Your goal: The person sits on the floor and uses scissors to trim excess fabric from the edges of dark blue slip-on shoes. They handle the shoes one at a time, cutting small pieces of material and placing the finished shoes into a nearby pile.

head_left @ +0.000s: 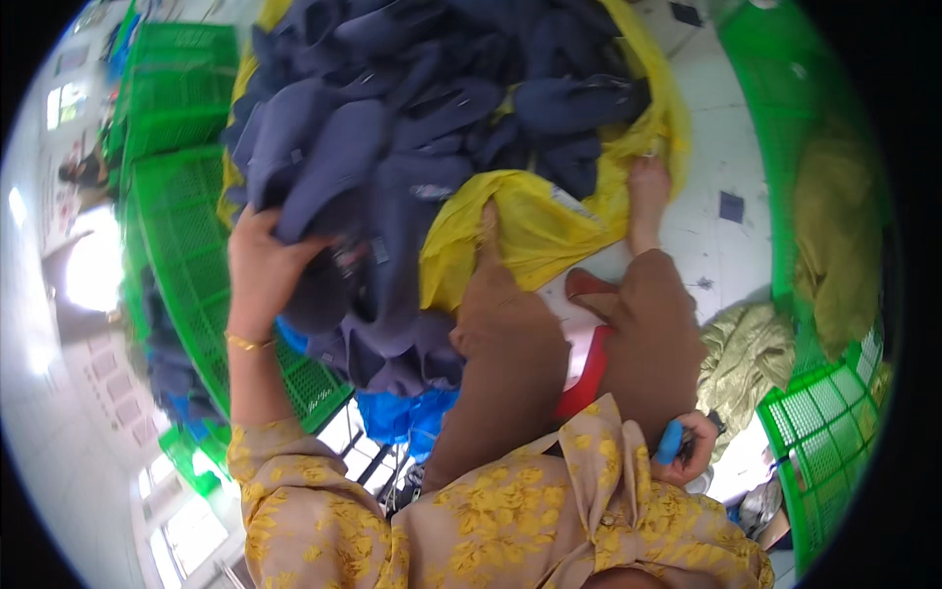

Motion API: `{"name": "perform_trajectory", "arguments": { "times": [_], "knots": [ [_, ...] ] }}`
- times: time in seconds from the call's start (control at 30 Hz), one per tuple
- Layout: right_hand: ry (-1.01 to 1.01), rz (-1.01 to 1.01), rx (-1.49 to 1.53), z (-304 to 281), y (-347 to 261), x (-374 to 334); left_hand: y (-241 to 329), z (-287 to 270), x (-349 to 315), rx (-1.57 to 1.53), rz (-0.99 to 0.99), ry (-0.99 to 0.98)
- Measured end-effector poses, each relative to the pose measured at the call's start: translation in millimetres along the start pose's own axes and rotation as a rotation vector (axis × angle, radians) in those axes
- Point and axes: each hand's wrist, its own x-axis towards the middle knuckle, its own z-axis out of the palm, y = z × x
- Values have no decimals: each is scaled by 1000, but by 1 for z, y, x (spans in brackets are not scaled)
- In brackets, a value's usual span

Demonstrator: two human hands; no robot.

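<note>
My left hand [270,265] is closed on a dark purple-blue slipper [319,162], with the thumb to one side and the fingers partly hidden behind it. Many more such slippers [432,49] lie heaped in front of me in a large yellow sack [545,221], whose edge is folded down near my knees. Close to my body at the lower right, my right hand [692,452] has curled fingers and a blue cover on one digit. Something small and dark shows at that hand, too unclear to name.
Green plastic crates [182,182] are stacked at the left, and a green basket [824,432] stands at the lower right beside crumpled olive fabric [751,348]. Blue plastic [402,417] lies below the slippers. My feet rest at the sack, on a pale floor [721,128].
</note>
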Motion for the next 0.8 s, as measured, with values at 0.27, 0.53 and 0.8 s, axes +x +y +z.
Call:
{"name": "perform_trajectory", "arguments": {
  "times": [0.27, 0.53, 0.8],
  "knots": [
    [-5, -35, -163, 29, -24, 16, -138, -42, -176, -57, -560, -318],
    [-84, -135, -292, 53, -37, 16, -132, 196, -233, 216, -941, -324],
    [-144, -90, -273, 70, -47, 15, -144, 172, -250, 96, -789, -133]
  ]
}}
